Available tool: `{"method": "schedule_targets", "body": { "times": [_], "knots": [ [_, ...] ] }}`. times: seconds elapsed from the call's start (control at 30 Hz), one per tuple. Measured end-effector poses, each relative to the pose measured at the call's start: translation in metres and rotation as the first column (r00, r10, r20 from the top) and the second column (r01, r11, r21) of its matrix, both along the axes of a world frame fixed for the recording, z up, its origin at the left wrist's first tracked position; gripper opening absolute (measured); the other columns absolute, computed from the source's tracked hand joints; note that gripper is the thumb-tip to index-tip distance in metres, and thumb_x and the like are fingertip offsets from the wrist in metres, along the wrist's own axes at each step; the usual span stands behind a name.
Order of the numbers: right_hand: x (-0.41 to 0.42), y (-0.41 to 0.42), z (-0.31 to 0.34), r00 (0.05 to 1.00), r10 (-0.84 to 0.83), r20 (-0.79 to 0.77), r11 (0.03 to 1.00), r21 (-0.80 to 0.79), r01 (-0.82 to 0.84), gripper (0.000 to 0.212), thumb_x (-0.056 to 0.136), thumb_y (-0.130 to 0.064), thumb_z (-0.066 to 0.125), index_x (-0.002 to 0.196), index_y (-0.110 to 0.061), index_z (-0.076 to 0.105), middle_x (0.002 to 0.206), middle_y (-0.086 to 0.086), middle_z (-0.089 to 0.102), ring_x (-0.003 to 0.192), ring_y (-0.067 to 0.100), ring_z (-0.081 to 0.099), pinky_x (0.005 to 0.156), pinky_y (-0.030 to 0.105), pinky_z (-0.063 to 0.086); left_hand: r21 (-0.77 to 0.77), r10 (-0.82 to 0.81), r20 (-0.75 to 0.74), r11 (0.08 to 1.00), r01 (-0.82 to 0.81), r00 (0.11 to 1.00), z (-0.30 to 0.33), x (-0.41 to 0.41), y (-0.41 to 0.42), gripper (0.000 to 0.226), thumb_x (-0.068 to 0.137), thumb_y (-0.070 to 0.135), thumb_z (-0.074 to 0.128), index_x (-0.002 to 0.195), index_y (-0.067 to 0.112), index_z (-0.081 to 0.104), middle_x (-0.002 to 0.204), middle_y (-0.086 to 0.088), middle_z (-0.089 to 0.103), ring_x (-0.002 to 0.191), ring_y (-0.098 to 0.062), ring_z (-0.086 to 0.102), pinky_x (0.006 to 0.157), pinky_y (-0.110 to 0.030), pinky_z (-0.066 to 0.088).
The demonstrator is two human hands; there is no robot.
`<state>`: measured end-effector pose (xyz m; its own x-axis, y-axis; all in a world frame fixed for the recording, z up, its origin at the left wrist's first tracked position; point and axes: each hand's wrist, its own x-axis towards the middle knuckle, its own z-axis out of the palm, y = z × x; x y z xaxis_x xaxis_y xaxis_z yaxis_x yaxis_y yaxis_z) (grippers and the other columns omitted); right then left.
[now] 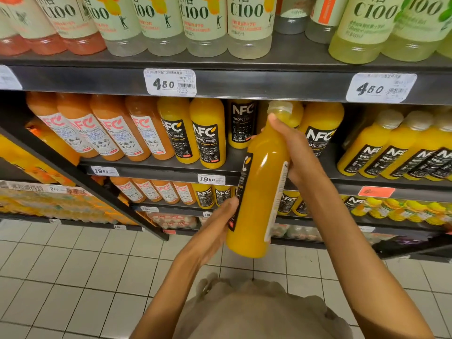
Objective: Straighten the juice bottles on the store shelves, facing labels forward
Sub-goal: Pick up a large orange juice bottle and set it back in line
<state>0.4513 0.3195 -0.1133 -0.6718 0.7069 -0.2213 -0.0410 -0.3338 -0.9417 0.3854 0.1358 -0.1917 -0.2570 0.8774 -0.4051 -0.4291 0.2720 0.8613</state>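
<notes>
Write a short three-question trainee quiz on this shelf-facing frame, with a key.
1. True or false: the held orange juice bottle stands on the shelf.
2. Which hand grips it near the neck? A) left hand B) right hand
3. Fill in: the nearest price tag on the shelf edge reads ____.

Key: 1 false, it is held off the shelf, label turned sideways; 2 B; 3 19.50.

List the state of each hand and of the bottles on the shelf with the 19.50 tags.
Held orange juice bottle: off the shelf, tilted, label turned away to the sides.
Right hand: grips the bottle's upper part.
Left hand: fingers straight against the bottle's lower left side.
Shelved NFC orange juice bottles: upright, labels forward.
Shelved white-label bottles: upright, labels forward.
</notes>
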Motion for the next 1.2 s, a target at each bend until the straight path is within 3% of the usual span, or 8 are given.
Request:
{"method": "schedule_targets", "body": {
  "times": [0.1, 0.3, 0.5, 0.67, 0.77, 0.87, 1.0, 1.2],
  "knots": [
    [0.002, 0.000, -0.004, 1.000, -0.020, 0.019, 0.998, 0.058, 0.019, 0.021, 0.086, -0.043, 0.064, 0.092, -0.023, 0.061, 0.074, -0.006, 0.073, 0.070, 0.011, 0.071, 0.054, 0.022, 0.055, -0.076, 0.027, -0.126, 0.996, -0.037, 0.992, 0.001, 0.015, 0.007, 0.122, 0.038, 0.089, 0.064, 0.142, 0.029, 0.038, 0.138, 0.002, 0.053, 0.124, -0.020, 0.053, 0.107, -0.048, 0.040],
    [0.014, 0.010, -0.014, 0.998, 0.059, 0.030, 0.998, 0.013, -0.060, 0.026, 0.084, -0.047, 0.064, 0.099, -0.026, 0.063, 0.081, -0.003, 0.075, 0.079, 0.015, 0.072, 0.062, 0.027, 0.057, -0.031, 0.093, -0.125, 0.995, -0.098, 0.988, 0.003, 0.033, 0.014, 0.090, 0.049, 0.088, 0.055, 0.123, 0.038, 0.053, 0.114, 0.013, 0.068, 0.106, -0.011, 0.065, 0.088, -0.032, 0.052],
    [0.019, 0.017, -0.026, 0.970, 0.127, -0.206, 0.959, -0.225, -0.173, 0.041, 0.087, -0.047, 0.054, 0.107, -0.012, 0.060, 0.107, 0.013, 0.069, 0.111, 0.033, 0.062, 0.093, 0.046, 0.051, 0.082, 0.018, 0.333, 0.995, -0.048, 0.943, 0.011, 0.035, 0.017, 0.069, 0.057, 0.071, 0.071, 0.116, 0.034, 0.066, 0.120, -0.004, 0.067, 0.108, -0.024, 0.065, 0.082, -0.042, 0.057],
    [0.004, 0.006, -0.028, 0.949, 0.090, -0.303, 0.930, -0.315, -0.189, 0.040, 0.089, -0.046, 0.051, 0.099, -0.009, 0.061, 0.105, 0.014, 0.070, 0.106, 0.030, 0.065, 0.090, 0.045, 0.051, 0.162, -0.164, 0.606, 0.984, 0.081, 0.778, 0.013, 0.027, 0.015, 0.089, 0.062, 0.065, 0.073, 0.131, 0.012, 0.053, 0.109, -0.018, 0.067, 0.090, -0.034, 0.067, 0.075, -0.046, 0.056],
    [-0.008, -0.004, -0.026, 0.956, 0.061, -0.288, 0.947, -0.285, -0.147, 0.038, 0.084, -0.046, 0.056, 0.092, -0.010, 0.062, 0.091, 0.010, 0.071, 0.092, 0.027, 0.069, 0.078, 0.040, 0.056, 0.120, -0.156, 0.554, 0.987, 0.106, 0.818, 0.010, 0.011, 0.004, 0.091, 0.073, 0.068, 0.058, 0.141, 0.011, 0.040, 0.111, -0.016, 0.067, 0.095, -0.032, 0.067, 0.080, -0.046, 0.055],
    [-0.021, -0.014, -0.019, 0.981, 0.041, -0.189, 0.971, -0.225, -0.084, 0.039, 0.086, -0.046, 0.056, 0.098, -0.010, 0.060, 0.091, 0.009, 0.073, 0.088, 0.025, 0.070, 0.070, 0.035, 0.057, 0.032, -0.024, 0.355, 0.999, 0.014, 0.935, 0.007, -0.014, -0.011, 0.065, 0.085, 0.059, 0.039, 0.135, 0.019, 0.049, 0.120, -0.008, 0.067, 0.111, -0.025, 0.064, 0.087, -0.037, 0.055],
    [-0.042, -0.029, -0.017, 0.998, -0.054, -0.029, 0.984, -0.171, 0.048, 0.037, 0.087, -0.044, 0.060, 0.106, -0.011, 0.059, 0.095, 0.010, 0.074, 0.085, 0.024, 0.072, 0.071, 0.035, 0.057, 0.013, -0.014, 0.042, 1.000, 0.014, 0.999, 0.014, -0.039, -0.021, 0.057, 0.079, 0.066, 0.055, 0.125, 0.032, 0.058, 0.125, -0.001, 0.065, 0.117, -0.021, 0.060, 0.099, -0.041, 0.048],
    [-0.059, -0.041, -0.018, 0.998, -0.054, 0.040, 0.979, -0.197, 0.061, 0.045, 0.088, -0.051, 0.056, 0.115, -0.016, 0.061, 0.106, 0.009, 0.072, 0.096, 0.024, 0.070, 0.085, 0.042, 0.055, -0.009, -0.018, 0.145, 1.000, 0.020, 0.989, 0.018, -0.065, -0.037, 0.047, 0.070, 0.056, 0.067, 0.110, 0.031, 0.070, 0.113, -0.003, 0.071, 0.102, -0.021, 0.068, 0.090, -0.041, 0.053]
  ]
}}
